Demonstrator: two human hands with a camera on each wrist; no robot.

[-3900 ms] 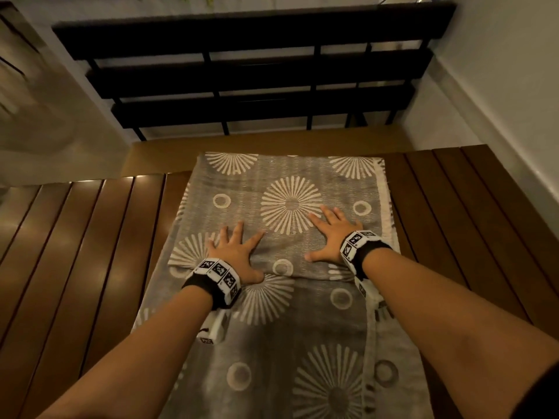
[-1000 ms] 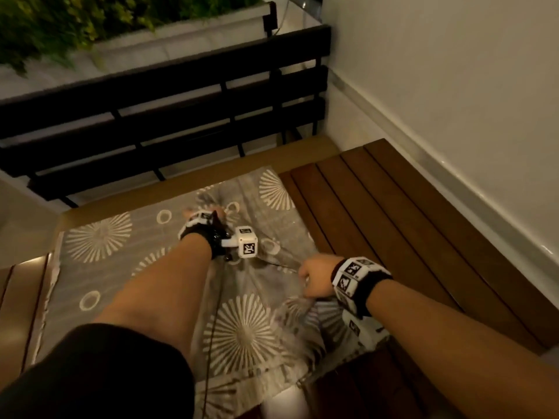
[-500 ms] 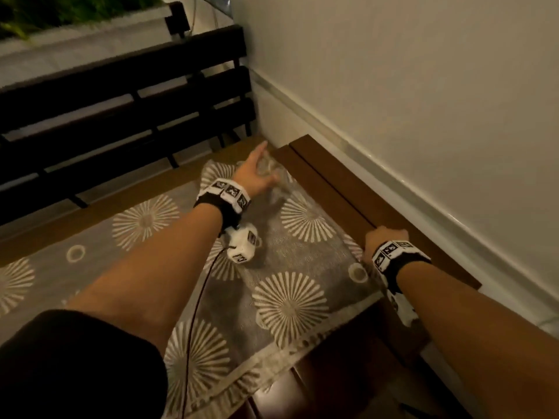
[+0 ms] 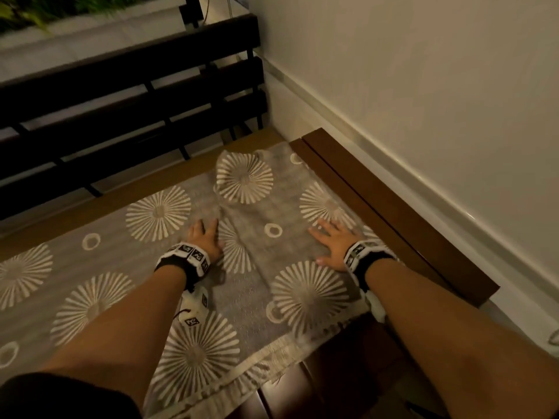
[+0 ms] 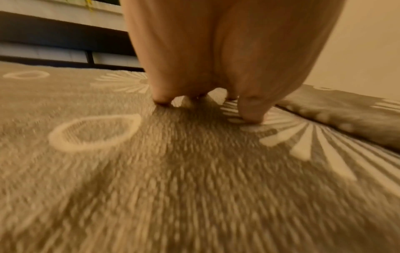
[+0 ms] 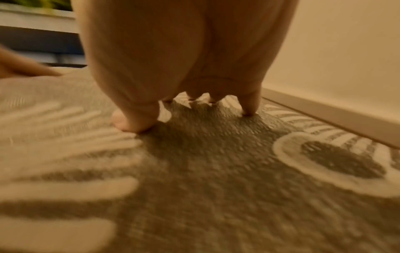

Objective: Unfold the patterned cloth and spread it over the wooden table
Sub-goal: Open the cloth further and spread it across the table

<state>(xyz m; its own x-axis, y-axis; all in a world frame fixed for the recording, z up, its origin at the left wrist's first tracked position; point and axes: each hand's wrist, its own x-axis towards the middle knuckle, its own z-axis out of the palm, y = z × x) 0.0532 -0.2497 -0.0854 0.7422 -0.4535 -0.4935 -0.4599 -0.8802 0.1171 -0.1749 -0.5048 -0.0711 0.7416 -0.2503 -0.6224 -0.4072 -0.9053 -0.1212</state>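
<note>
Half a second ago the right hand (image 4: 334, 244) gripped the cloth (image 4: 248, 297) edge; now both it and the left hand (image 4: 203, 241) press it flat, fingers straight. No writing legible.

Under my palms the patterned cloth (image 4: 254, 297) feels coarse, matt, visibly woven; beside it the wooden table (image 4: 393, 207) shows smooth, glossy slats.

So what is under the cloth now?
The wooden table, bare only along the right and near edges. Both hands, left and right, press flat on the cloth; its covered boards are hidden.
</note>
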